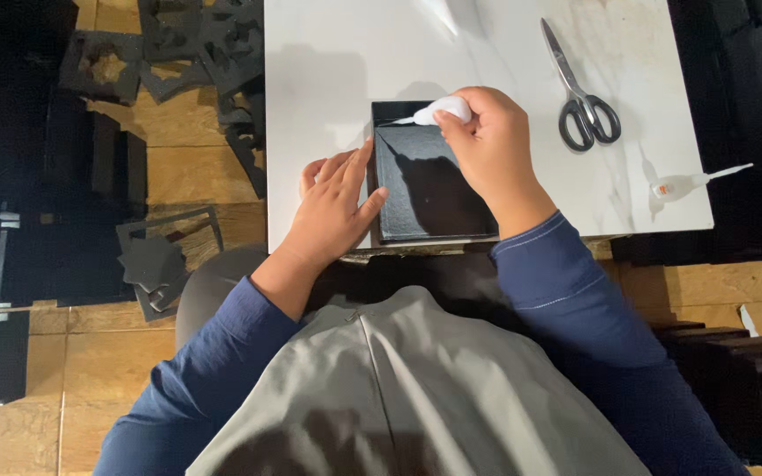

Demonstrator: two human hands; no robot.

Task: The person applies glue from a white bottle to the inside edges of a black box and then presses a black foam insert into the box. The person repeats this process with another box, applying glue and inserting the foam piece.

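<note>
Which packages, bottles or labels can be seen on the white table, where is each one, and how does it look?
Small white squeeze bottle: in the right hand, over the black open box's far corner.
Second small white squeeze bottle: lying at the table's right edge, long nozzle, small coloured label, too small to make out.
Black open box: at the table's near edge, rectangular, unlabelled; left hand touches its left wall.

Both arms reach forward in blue sleeves. The left hand (332, 211) lies flat, fingers spread. The right hand (487, 145) is curled closed (wrist bent inward).
</note>
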